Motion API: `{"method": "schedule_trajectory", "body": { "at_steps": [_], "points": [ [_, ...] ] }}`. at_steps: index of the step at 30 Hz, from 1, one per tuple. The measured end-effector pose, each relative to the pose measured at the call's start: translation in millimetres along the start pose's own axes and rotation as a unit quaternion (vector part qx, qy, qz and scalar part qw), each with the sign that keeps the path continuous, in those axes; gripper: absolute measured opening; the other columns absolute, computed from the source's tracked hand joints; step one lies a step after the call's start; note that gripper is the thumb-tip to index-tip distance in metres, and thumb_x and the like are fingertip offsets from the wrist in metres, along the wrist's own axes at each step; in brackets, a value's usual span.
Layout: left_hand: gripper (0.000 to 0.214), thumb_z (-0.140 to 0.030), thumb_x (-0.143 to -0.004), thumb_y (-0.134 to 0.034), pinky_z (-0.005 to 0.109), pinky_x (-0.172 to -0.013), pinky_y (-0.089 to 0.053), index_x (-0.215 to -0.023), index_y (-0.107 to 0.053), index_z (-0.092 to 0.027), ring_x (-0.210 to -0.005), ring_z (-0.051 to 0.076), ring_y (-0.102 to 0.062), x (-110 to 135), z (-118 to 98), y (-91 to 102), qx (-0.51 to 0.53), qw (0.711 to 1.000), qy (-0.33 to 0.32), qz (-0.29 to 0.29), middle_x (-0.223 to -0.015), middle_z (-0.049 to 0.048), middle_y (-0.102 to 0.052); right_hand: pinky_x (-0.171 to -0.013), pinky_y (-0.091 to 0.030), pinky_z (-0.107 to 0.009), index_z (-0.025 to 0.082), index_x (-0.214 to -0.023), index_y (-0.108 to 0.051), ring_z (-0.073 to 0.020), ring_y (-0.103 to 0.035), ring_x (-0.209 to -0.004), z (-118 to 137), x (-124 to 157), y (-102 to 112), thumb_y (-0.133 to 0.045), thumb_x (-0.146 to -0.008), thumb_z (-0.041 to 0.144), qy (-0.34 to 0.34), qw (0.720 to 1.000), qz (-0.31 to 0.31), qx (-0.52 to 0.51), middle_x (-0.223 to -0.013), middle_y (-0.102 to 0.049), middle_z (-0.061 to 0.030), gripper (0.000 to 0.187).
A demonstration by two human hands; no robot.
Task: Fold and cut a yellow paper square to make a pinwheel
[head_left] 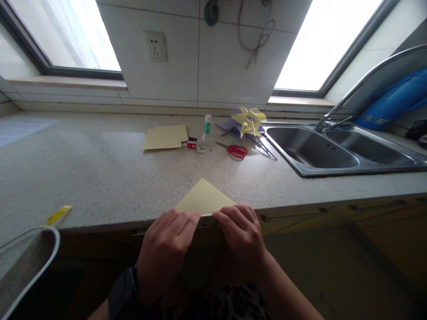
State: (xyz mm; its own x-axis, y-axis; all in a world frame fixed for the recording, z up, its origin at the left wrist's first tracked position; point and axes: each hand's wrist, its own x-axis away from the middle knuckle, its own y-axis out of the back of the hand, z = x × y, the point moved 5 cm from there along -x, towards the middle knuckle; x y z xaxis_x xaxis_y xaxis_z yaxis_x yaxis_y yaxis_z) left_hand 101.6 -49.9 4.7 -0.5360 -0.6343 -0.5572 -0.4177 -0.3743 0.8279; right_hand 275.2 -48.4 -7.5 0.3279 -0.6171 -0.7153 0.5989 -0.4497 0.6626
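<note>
A pale yellow sheet of paper [204, 198], folded into a triangle, lies at the front edge of the speckled counter [100, 169]. My left hand [167, 249] and my right hand [242, 235] both rest on its near folded edge, fingers bent and pressed down on the paper, fingertips almost meeting in the middle. A dark watch sits on my left wrist.
Further back lie a stack of yellow paper [166, 136], a small red box [191, 142], a glue stick [207, 126], red-handled scissors [236, 151] and yellow paper pinwheels [249, 122]. A steel sink [336, 151] with a tap is at the right. A yellow scrap [58, 214] lies at the left.
</note>
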Motion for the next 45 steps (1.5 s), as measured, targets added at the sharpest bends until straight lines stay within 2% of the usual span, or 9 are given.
{"method": "schedule_trajectory", "body": {
  "at_steps": [3,11,18,22,27,32,35,45],
  "points": [
    [0.024,-0.010,-0.096,-0.054,0.042,-0.074,-0.055,-0.115,-0.069,-0.012,-0.083,0.025,-0.062,1,1,0.1,0.007,1.000,0.001,0.002,-0.093,0.0077,-0.072,-0.081,-0.046,-0.037,0.020,-0.108,-0.070,-0.0202,-0.058,-0.086,0,0,0,-0.056,-0.099,0.013,0.003,1.000,-0.006,0.000,-0.094,-0.073,-0.0039,0.018],
    [0.030,-0.009,-0.093,-0.056,0.044,-0.078,-0.057,-0.121,-0.068,-0.010,-0.089,0.027,-0.064,-1,0,-4.0,-0.029,0.999,0.013,0.009,-0.103,0.0105,-0.074,-0.078,-0.048,-0.036,0.021,-0.107,-0.073,-0.0206,-0.059,-0.085,0,-4,1,-0.062,-0.096,0.012,-0.008,0.999,-0.033,0.023,-0.093,-0.074,-0.0035,0.019],
    [0.039,-0.006,-0.091,-0.058,0.045,-0.081,-0.057,-0.130,-0.064,-0.007,-0.094,0.028,-0.063,2,-8,-4.0,-0.089,0.996,0.015,0.008,-0.114,0.0127,-0.073,-0.081,-0.048,-0.038,0.021,-0.115,-0.073,-0.0220,-0.057,-0.087,1,-4,-1,-0.067,-0.093,0.015,-0.019,0.997,-0.032,0.069,-0.092,-0.072,-0.0042,0.023],
    [0.039,-0.011,-0.092,-0.060,0.048,-0.087,-0.055,-0.131,-0.063,-0.006,-0.098,0.030,-0.064,2,-14,-3.5,-0.126,0.992,0.028,0.006,-0.114,0.0160,-0.070,-0.083,-0.047,-0.039,0.020,-0.118,-0.072,-0.0230,-0.057,-0.091,-1,-4,-4,-0.066,-0.093,0.017,-0.021,0.997,-0.003,0.069,-0.096,-0.071,-0.0052,0.025],
    [0.035,-0.011,-0.091,-0.063,0.045,-0.081,-0.054,-0.126,-0.066,-0.011,-0.090,0.027,-0.064,0,-9,-2.5,-0.107,0.994,0.038,0.000,-0.106,0.0099,-0.071,-0.084,-0.047,-0.036,0.019,-0.115,-0.070,-0.0210,-0.058,-0.090,-5,-7,-1,-0.064,-0.095,0.016,-0.008,0.999,0.017,0.032,-0.097,-0.071,-0.0048,0.021],
    [0.035,-0.006,-0.088,-0.064,0.044,-0.076,-0.054,-0.123,-0.067,-0.013,-0.088,0.027,-0.063,-1,-2,-1.5,-0.081,0.996,0.033,0.008,-0.106,0.0073,-0.071,-0.083,-0.046,-0.035,0.018,-0.100,-0.069,-0.0202,-0.057,-0.087,-5,-10,2,-0.064,-0.096,0.015,-0.019,1.000,0.024,0.004,-0.092,-0.070,-0.0040,0.007],
    [0.033,-0.005,-0.089,-0.062,0.044,-0.074,-0.053,-0.120,-0.067,-0.014,-0.087,0.027,-0.062,-1,-1,0.0,-0.064,0.997,0.033,0.007,-0.103,0.0065,-0.071,-0.082,-0.045,-0.035,0.018,-0.095,-0.067,-0.0196,-0.056,-0.084,-3,-10,1,-0.062,-0.097,0.015,-0.017,1.000,0.026,-0.005,-0.088,-0.069,-0.0036,0.006],
    [0.022,-0.009,-0.094,-0.057,0.043,-0.078,-0.053,-0.113,-0.068,-0.014,-0.086,0.026,-0.060,0,1,3.0,0.000,0.999,0.036,-0.005,-0.099,0.0058,-0.072,-0.079,-0.045,-0.035,0.019,-0.102,-0.069,-0.0197,-0.055,-0.083,-3,-6,2,-0.061,-0.097,0.013,-0.001,1.000,0.000,-0.017,-0.089,-0.070,-0.0036,0.011]
  ]
}}
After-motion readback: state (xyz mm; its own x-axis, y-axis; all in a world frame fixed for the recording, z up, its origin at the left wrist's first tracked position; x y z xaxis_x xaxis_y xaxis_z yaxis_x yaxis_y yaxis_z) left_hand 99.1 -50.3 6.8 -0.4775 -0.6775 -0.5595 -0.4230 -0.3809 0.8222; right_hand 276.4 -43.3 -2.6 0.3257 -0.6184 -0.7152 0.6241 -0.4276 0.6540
